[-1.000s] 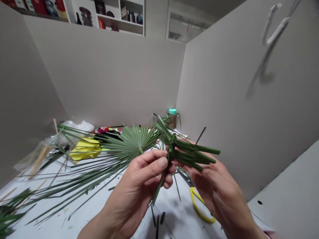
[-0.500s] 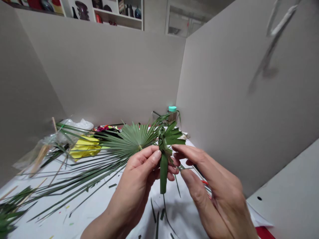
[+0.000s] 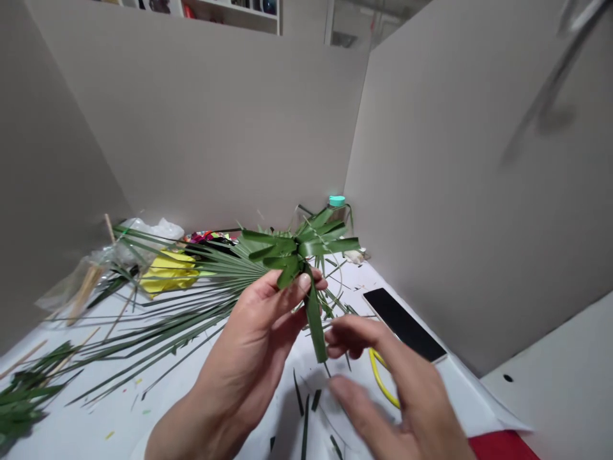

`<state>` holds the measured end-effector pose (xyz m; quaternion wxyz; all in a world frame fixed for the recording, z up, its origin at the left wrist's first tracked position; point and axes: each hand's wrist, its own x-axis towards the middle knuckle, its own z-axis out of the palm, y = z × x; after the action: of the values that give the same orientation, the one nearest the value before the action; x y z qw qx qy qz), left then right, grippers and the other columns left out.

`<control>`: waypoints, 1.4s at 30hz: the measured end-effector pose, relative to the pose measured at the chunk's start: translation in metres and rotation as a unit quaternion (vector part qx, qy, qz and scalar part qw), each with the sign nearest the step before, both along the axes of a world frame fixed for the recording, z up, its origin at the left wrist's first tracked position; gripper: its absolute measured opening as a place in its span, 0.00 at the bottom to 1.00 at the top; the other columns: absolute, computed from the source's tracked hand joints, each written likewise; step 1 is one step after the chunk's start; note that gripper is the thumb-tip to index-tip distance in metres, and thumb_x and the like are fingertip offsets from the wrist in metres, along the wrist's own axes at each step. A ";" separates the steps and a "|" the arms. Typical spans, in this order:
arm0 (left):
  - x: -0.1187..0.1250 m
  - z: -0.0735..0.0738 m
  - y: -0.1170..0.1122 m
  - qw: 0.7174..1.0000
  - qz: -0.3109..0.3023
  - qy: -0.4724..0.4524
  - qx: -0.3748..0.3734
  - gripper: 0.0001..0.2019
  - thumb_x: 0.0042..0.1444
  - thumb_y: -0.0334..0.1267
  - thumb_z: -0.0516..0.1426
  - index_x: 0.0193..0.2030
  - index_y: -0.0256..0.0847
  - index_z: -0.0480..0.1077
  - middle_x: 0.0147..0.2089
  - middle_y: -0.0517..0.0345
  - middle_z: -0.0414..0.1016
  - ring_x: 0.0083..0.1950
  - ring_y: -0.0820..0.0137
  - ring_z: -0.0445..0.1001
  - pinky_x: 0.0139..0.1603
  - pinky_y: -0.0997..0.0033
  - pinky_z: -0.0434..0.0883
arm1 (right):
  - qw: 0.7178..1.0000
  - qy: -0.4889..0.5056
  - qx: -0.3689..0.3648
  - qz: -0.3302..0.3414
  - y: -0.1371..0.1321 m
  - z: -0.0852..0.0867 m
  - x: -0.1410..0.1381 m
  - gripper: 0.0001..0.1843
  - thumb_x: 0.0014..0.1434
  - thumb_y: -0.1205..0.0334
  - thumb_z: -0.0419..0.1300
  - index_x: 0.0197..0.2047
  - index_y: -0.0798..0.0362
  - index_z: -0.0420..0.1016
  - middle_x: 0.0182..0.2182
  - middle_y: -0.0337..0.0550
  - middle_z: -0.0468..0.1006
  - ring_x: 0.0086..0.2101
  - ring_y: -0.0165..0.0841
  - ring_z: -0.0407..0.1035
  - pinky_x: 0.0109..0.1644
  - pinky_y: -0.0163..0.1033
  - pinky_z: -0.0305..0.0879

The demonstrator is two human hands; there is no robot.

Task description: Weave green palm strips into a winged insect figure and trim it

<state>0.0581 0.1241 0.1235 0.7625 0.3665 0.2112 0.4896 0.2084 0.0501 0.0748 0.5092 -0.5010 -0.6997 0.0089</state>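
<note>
My left hand is pinched round the middle of a folded palm-leaf figure, above the table. Leafy lobes spread from the figure to the left and upper right, and one broad strip hangs down from it. Just right of that strip, my right hand is apart from the figure, thumb and fingers spread with nothing between them. Behind the figure lies a large fan palm leaf, its long narrow blades reaching left.
A black-screened phone lies at the right, near a yellow loop handle. Yellow paper, a plastic bag and wooden sticks lie at the left. A teal-capped bottle stands at the back corner. Leaf scraps litter the front.
The leaf figure has turned in my left hand, so lobes now show on both sides. My right hand has moved down and away from it, uncovering the phone. The view has tilted down slightly.
</note>
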 end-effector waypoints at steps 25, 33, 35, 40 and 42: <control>0.007 -0.002 0.005 0.991 0.030 0.085 0.102 0.09 0.53 0.32 0.72 0.42 0.45 0.87 0.36 0.58 0.83 0.42 0.68 0.75 0.46 0.72 0.73 | 0.996 -0.026 0.019 -0.080 -0.015 0.014 0.013 0.06 0.68 0.66 0.58 0.38 0.45 0.72 0.19 0.26 0.71 0.17 0.23 0.67 0.21 0.28 0.61; 0.010 -0.002 0.005 0.989 0.010 0.107 0.106 0.09 0.53 0.31 0.71 0.41 0.46 0.87 0.33 0.62 0.83 0.37 0.72 0.75 0.40 0.76 0.71 | 0.984 -0.022 0.061 -0.165 -0.017 0.023 0.023 0.04 0.69 0.61 0.59 0.39 0.43 0.74 0.22 0.29 0.75 0.18 0.23 0.67 0.19 0.29 0.60; 0.009 -0.002 0.005 0.988 0.000 0.119 0.104 0.10 0.52 0.31 0.72 0.42 0.43 0.87 0.36 0.60 0.85 0.40 0.70 0.77 0.43 0.75 0.72 | 0.981 -0.017 0.065 -0.182 -0.017 0.025 0.025 0.05 0.69 0.62 0.59 0.40 0.42 0.75 0.22 0.28 0.77 0.18 0.23 0.68 0.20 0.29 0.60; 0.007 -0.002 0.004 0.986 -0.005 0.144 0.081 0.15 0.46 0.33 0.75 0.42 0.37 0.85 0.41 0.51 0.87 0.45 0.64 0.80 0.49 0.70 0.75 | 0.975 0.007 0.072 -0.209 -0.015 0.027 0.025 0.05 0.69 0.59 0.60 0.39 0.42 0.75 0.23 0.29 0.77 0.17 0.23 0.64 0.18 0.34 0.54; 0.007 -0.002 0.004 0.986 0.001 0.149 0.073 0.17 0.44 0.33 0.76 0.43 0.37 0.84 0.43 0.49 0.86 0.44 0.63 0.81 0.48 0.69 0.75 | 0.975 0.014 0.073 -0.212 -0.015 0.028 0.024 0.05 0.68 0.60 0.60 0.38 0.42 0.75 0.23 0.29 0.76 0.17 0.23 0.62 0.18 0.36 0.51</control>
<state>0.0656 0.1284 0.1213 0.6928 0.4901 0.2866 0.4447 0.2325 0.0353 0.1026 0.5442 -0.5992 -0.5694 -0.1433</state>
